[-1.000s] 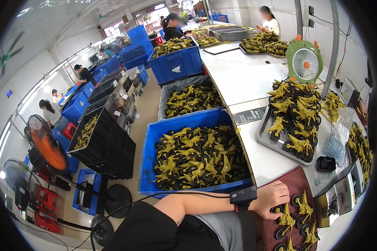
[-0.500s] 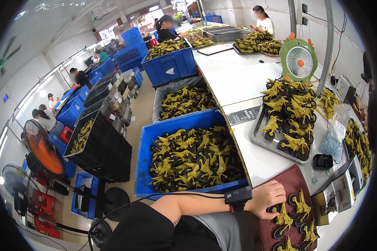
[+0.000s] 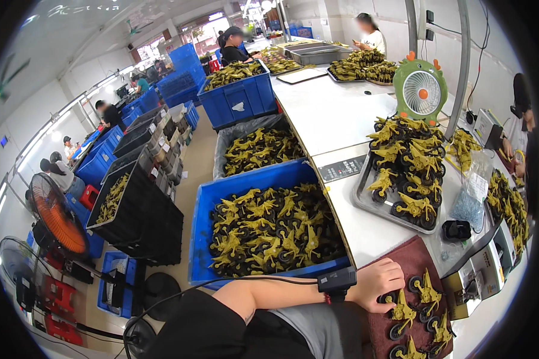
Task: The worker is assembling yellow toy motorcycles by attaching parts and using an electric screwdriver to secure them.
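Left hand (image 3: 374,284) rests on cloth (image 3: 410,266), fingers curled at a toy (image 3: 402,312), grip unclear; right hand out of view.

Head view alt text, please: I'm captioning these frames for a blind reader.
A person's left hand rests on a dark red mat beside small yellow toy motorcycles at a white workbench. A metal tray and a blue bin nearby hold many more, and other workers sit along the factory line.
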`<action>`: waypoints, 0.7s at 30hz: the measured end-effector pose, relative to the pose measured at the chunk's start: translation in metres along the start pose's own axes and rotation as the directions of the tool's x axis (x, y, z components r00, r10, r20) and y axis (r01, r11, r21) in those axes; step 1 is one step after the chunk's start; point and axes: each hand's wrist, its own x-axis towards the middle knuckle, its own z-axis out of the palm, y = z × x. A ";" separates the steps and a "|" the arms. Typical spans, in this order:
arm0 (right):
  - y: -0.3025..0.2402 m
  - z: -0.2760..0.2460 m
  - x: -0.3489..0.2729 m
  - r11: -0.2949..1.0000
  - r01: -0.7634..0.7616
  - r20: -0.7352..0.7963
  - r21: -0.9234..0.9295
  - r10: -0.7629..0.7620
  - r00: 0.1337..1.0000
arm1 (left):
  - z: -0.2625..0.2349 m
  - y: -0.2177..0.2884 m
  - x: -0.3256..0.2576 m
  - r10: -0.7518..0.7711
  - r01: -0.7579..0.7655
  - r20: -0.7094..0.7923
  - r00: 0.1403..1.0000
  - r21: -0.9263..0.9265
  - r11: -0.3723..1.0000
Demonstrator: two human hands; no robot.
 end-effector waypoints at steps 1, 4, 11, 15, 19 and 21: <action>0.002 0.010 0.001 0.999 0.005 0.021 0.049 -0.006 1.000 | -0.001 0.000 0.000 0.002 -0.002 -0.001 1.000 0.004 1.000; 0.009 0.044 0.004 0.981 0.011 0.085 0.193 -0.028 0.996 | -0.003 -0.001 -0.002 0.002 -0.002 0.004 1.000 0.013 1.000; 0.017 0.101 0.014 0.921 0.011 0.170 0.390 -0.084 0.982 | 0.004 0.003 0.006 0.039 -0.038 0.021 0.999 -0.029 0.999; 0.013 0.035 0.010 0.984 0.016 0.078 0.177 -0.030 0.997 | 0.002 0.000 0.014 0.053 -0.053 0.003 0.999 -0.066 0.996; 0.001 -0.050 -0.005 0.999 -0.011 -0.073 -0.051 0.008 0.997 | -0.029 0.016 0.014 -0.116 0.119 -0.043 0.992 0.074 0.990; 0.006 -0.065 -0.005 0.964 0.057 -0.053 -0.261 -0.073 0.996 | -0.030 0.035 0.031 -0.166 0.147 -0.082 0.983 -0.196 0.970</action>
